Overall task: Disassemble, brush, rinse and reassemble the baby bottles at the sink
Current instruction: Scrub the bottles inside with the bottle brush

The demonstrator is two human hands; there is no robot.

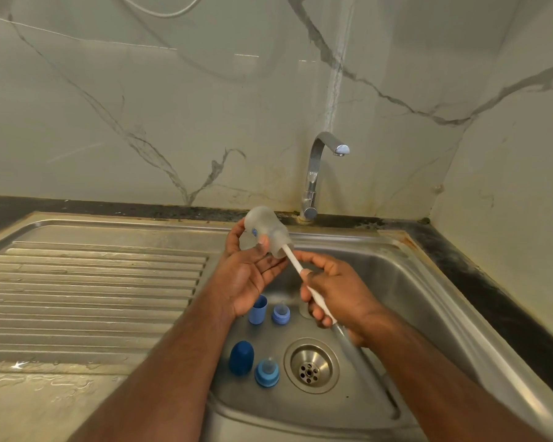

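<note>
The left hand [249, 275] holds a frosted, translucent plastic baby bottle [266, 230] above the stainless steel sink [412, 282] — its fingers [235, 232] curl round the far side and the thumb presses the near side, with the bottle's open neck tilted down toward the right. The right hand [336, 291] grips the white plastic handle of a bottle brush [304, 275], fingers wrapped round it; the brush end is pushed into the bottle's neck, out of sight. Below the left fingers, on the sink floor, stand a light blue cap [257, 309] and a blue collar with its clear teat [281, 313]. Nearer still, beside the round metal drain [311, 365], sit a dark blue domed cap [241, 358] and a second blue collar with teat [267, 371]. Beyond the fingers rises a chrome tap [316, 173].
</note>
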